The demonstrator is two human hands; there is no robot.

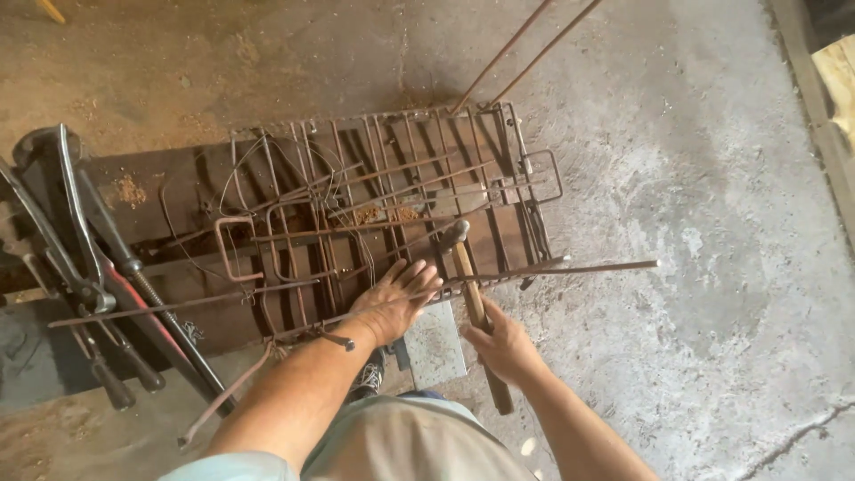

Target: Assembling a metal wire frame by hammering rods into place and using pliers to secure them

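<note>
Two hands at the rusty rebar cage. Left hand flat, fingers spread, on its near edge. Right hand grips a wooden-handled hammer, head on the cage.

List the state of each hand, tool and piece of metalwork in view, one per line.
left hand: open, palm flat on the rebar cage.
right hand: closed around the hammer handle.
hammer: held, head resting on the cage.
rebar cage: lying flat on the floor, rusty.
long-handled cutters: lying on the floor, unheld.
loose wire: tangled over the cage.
</note>
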